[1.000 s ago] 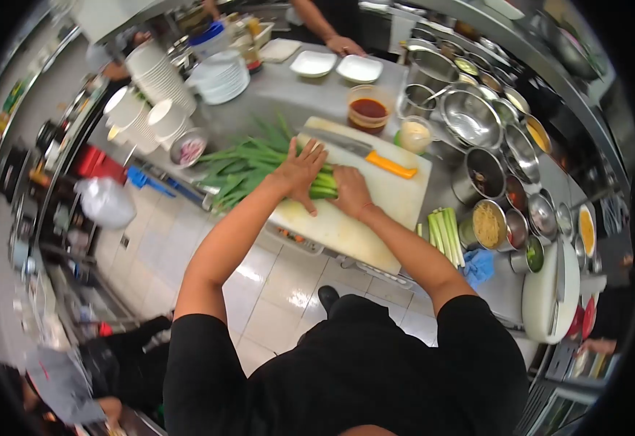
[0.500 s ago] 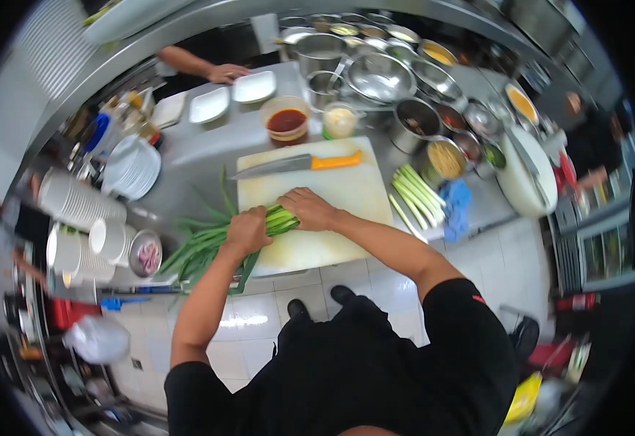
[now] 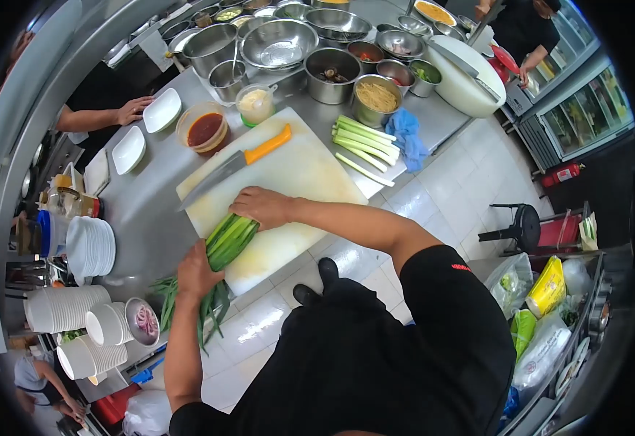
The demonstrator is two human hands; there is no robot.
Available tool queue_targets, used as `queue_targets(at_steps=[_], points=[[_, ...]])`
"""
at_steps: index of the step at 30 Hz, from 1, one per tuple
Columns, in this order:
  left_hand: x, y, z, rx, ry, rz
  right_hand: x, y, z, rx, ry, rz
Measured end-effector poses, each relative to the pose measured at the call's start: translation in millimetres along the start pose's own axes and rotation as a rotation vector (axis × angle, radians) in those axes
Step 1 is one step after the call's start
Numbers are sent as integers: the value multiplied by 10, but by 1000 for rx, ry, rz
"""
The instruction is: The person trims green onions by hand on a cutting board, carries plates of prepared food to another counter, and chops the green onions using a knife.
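A bunch of green onions lies slantwise over the left corner of the white cutting board. Around its leafy part is my left hand, closed, just off the board's edge, with loose green tips hanging below it. My right hand is wrapped round the other end of the bunch, over the board. Beyond the hands, a knife with a yellow handle rests flat on the board, touched by neither. Cut pale green onion stalks lie on the counter right of the board, beside a crumpled blue cloth.
A bowl of dark red sauce and a container of pale paste stand behind the board. Metal pots crowd the back. Stacked white bowls stand at left. Across the counter, another person's hand rests near white dishes.
The view has turned, so the counter now slants. My hands have moved farther apart along the green onions, the left one sliding toward the leafy end, baring more of the bunch between them.
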State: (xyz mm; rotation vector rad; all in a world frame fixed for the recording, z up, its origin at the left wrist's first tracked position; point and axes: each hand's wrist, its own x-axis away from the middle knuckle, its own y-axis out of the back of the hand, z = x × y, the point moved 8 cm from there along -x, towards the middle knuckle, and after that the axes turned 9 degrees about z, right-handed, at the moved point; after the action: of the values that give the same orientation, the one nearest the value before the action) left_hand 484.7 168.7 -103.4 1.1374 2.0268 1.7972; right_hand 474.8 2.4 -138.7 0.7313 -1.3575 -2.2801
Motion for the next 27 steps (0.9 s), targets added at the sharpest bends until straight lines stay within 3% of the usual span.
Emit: queue_targets(at_steps=[4,6,8,10,15,19,27], points=[[-119,-191,154,91,-179,-187,-32,-11,5,40,27,-20],[-101,-357,275,221,-115,-150,-25,-19,-1,37,49,-38],[-69,-303,249,85,-67,-60,-31,54,51,-16,95,-105],[49,19,-34,-162,89,227,-65,61,70,-62,64,-41],[-309,338,-593,-201,-22,-123,-66,-46,-7,-27,75,1],[-809,-425,-675,-106,68,-44,-97,-275,-62,162,103,92],[-729,-72,-913,-276,126,44,-95,-327,-217,108,-25,56]])
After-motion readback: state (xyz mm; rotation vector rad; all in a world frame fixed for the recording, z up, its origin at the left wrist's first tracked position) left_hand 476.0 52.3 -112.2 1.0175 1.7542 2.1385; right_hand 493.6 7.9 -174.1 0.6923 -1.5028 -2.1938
